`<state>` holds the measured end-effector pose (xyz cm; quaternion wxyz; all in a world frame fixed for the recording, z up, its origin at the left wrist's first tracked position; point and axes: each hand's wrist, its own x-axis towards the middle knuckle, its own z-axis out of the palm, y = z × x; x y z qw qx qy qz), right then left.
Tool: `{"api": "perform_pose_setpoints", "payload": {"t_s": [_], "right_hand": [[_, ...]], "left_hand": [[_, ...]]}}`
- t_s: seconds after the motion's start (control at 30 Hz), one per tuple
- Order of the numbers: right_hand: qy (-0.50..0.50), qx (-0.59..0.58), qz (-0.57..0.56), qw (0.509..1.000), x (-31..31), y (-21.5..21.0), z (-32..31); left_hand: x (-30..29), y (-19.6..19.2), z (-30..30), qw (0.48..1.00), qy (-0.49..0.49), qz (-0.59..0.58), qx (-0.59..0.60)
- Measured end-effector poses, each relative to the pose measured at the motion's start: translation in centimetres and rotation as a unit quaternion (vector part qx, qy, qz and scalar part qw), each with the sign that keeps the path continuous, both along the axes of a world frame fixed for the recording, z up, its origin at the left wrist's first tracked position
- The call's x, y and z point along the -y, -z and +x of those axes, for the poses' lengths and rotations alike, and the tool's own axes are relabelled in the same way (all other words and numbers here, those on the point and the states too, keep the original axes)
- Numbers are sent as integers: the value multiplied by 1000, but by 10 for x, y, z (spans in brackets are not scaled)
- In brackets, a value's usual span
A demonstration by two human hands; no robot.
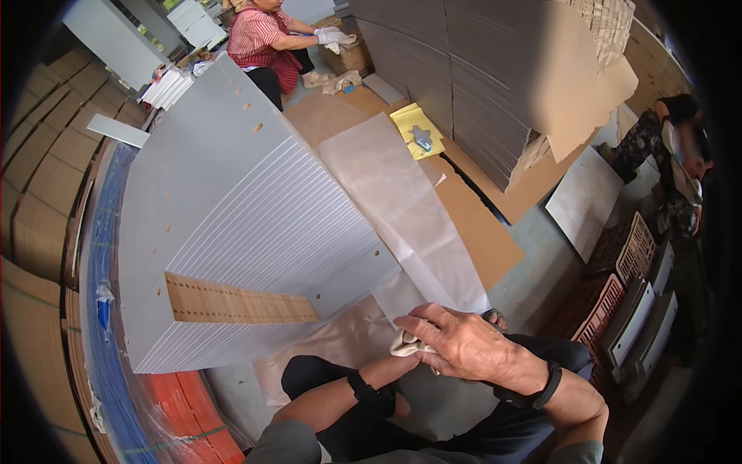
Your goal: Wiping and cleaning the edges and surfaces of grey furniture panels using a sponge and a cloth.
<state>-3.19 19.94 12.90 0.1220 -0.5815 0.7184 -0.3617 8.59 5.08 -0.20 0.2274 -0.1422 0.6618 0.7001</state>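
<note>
My right hand [471,344] is closed on a small off-white cloth [408,344] in front of my lap. From the lower left my left hand [398,366] reaches to the same cloth; its fingers are mostly hidden behind my right hand. Beyond both hands stands a tall stack of grey panels [178,185] with white-lined edges. Small round holes dot its top panel, and a recess in its side shows bare wood [239,300]. Translucent sheeting [402,209] lies beside the stack and runs toward my hands.
A yellow pad [417,131] with a small blue-grey item lies on brown cardboard [479,240]. Dark stacked sheets [456,69] rise behind. Red crates [599,313] stand at right. Another person [263,39] in white gloves works at the back; a further person [672,155] is at right.
</note>
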Motion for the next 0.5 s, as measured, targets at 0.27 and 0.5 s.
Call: {"api": "perform_pose_setpoints", "payload": {"t_s": [0.27, 0.5], "right_hand": [[-1, -8, 7, 1000, 0, 0, 0], [-11, 12, 55, 998, 0, -5, 0]], "left_hand": [[0, -4, 2, 1000, 10, -3, -4], [1, -9, -1, 1000, 20, -8, -14]]}}
